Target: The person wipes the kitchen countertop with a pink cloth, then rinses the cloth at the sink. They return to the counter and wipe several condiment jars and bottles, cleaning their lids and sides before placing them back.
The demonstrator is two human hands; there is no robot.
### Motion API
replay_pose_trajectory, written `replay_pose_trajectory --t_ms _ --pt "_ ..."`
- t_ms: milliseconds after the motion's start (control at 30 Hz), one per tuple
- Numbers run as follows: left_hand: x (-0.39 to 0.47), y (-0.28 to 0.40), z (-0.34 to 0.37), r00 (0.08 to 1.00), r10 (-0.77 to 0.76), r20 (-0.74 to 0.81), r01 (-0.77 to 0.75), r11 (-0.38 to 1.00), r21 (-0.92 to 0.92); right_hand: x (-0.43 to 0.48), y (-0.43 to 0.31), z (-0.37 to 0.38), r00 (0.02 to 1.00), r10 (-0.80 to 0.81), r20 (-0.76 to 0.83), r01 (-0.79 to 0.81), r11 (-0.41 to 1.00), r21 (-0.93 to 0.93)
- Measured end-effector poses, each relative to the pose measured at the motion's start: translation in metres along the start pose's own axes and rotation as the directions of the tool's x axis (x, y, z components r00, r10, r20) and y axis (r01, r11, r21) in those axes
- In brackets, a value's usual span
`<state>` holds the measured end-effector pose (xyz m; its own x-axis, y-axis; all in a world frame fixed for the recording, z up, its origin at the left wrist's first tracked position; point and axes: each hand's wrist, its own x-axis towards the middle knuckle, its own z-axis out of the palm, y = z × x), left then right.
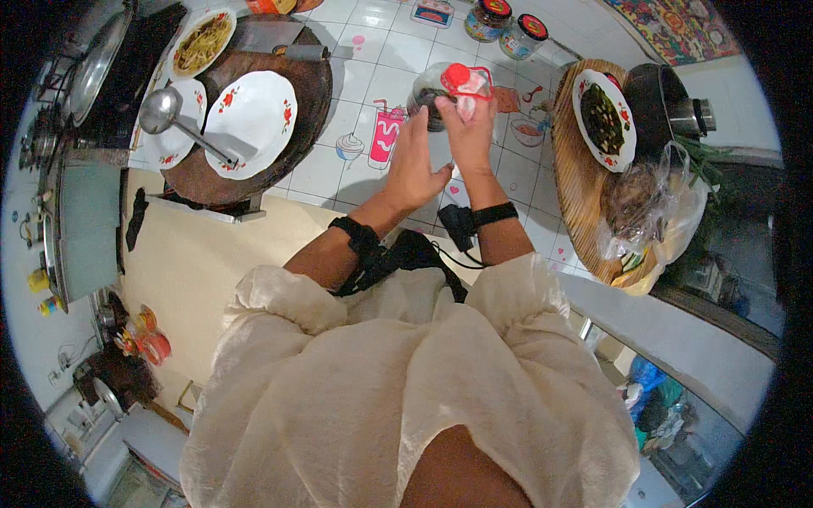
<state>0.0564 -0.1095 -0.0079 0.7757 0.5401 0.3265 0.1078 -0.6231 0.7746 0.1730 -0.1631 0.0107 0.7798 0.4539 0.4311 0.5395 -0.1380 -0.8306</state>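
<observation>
A clear container (427,89) with dark contents stands on the tiled counter before me. Over its right side is a red cap (458,76) with a red ring handle and some whitish, crumpled material below it. My right hand (471,136) holds this red-and-white part, its fingers partly hidden behind it. My left hand (411,162) is just to the left, thumb spread from straight fingers, the fingertips near the container's lower edge; whether they touch it is not plain. A white flowered plate (260,114) lies on a round wooden board (311,120) to the left, under a ladle's handle.
Left on or by the board are a metal ladle (160,111), a cleaver (267,39) and a plate of shredded food (203,44). Two lidded jars (488,20) stand behind. At right, a ridged wooden board (571,190) bears a plate of dark greens (603,120) and plastic bags (683,209).
</observation>
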Motion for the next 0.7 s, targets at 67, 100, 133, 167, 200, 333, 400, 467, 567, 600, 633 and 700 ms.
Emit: replay_pose_trajectory --t_ms 67,100,133,167,200,333,400,467,567,600,633,700 --pt "0.01 -0.002 -0.009 0.997 -0.066 0.046 0.066 0.998 0.008 0.008 0.012 -0.003 1.0 -0.007 0.029 0.005 0.998 0.067" --pt "0.024 -0.007 -0.018 0.999 -0.046 -0.003 0.046 0.999 -0.029 0.01 0.017 -0.003 0.999 -0.009 0.039 0.006 0.995 0.096" --pt "0.04 -0.014 -0.031 0.996 -0.082 0.016 0.083 0.994 -0.076 0.012 0.022 -0.002 0.993 -0.117 0.024 0.117 0.993 0.021" --pt "0.057 -0.02 -0.044 0.994 -0.109 0.029 0.111 0.986 -0.124 0.013 0.028 -0.001 0.998 -0.054 0.038 0.049 0.992 0.117" --pt "0.077 -0.026 -0.056 0.99 0.047 0.13 -0.036 0.996 -0.084 0.015 0.033 0.0 0.998 -0.026 0.049 0.016 0.978 0.207" --pt "0.146 -0.024 -0.077 0.803 0.21 0.558 -0.087 0.967 -0.238 0.023 0.048 0.001 0.973 0.158 0.168 -0.205 0.924 0.324" --pt "0.161 -0.014 -0.078 0.758 0.26 0.598 -0.098 0.952 -0.289 0.03 0.05 0.0 0.944 0.26 0.206 -0.326 0.839 0.436" --pt "0.16 -0.003 -0.078 0.754 0.294 0.588 -0.316 0.946 -0.067 0.037 0.046 0.002 0.922 0.311 0.229 -0.385 0.794 0.471" --pt "0.146 0.005 -0.076 0.758 0.197 0.622 -0.449 0.85 0.277 0.047 0.033 0.006 0.928 0.3 0.222 -0.372 0.781 0.502" --pt "0.143 0.006 -0.074 0.749 0.194 0.634 -0.502 0.79 0.351 0.048 0.028 0.007 0.916 0.323 0.24 -0.402 0.748 0.528" --pt "0.14 0.005 -0.071 0.776 0.293 0.558 -0.532 0.78 0.33 0.047 0.024 0.01 0.897 0.352 0.268 -0.443 0.722 0.531" --pt "0.14 0.002 -0.065 0.755 0.523 0.396 -0.639 0.72 0.269 0.042 0.019 0.011 0.851 0.46 0.253 -0.519 0.67 0.531"
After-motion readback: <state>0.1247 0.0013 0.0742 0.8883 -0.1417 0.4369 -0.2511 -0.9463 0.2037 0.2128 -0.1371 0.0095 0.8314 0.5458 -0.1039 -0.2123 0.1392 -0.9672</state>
